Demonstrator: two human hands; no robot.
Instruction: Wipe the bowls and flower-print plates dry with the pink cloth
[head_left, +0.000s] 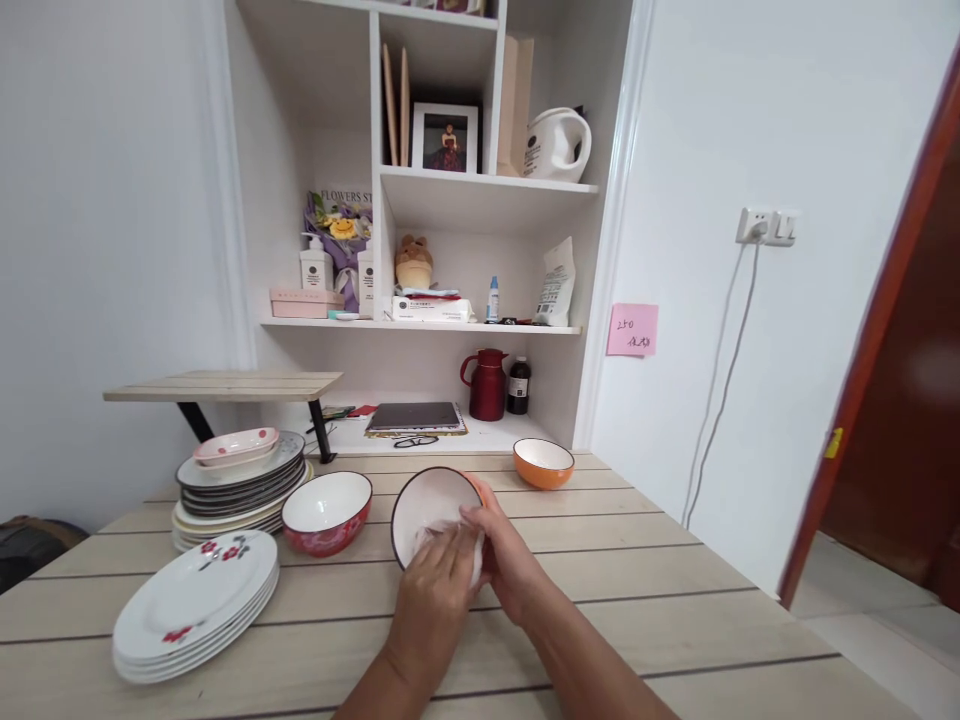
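A bowl [427, 500] with a white inside and dark rim is tilted toward me above the wooden table [600, 600]. My right hand [508, 560] grips its right edge from behind. My left hand [435, 590] presses a white cloth or tissue [454, 540] into the lower part of the bowl's inside, fingers closed on it. A red bowl [328, 512] stands just left of them, and an orange bowl [544, 463] sits farther back on the right.
Stacked white plates with red flowers [196, 605] lie at front left. A taller pile of plates topped by a pink dish [240, 475] stands behind them. White shelves [420, 326] hold a red jug [487, 385], bottles and a laptop. A brown door [892, 400] is at right.
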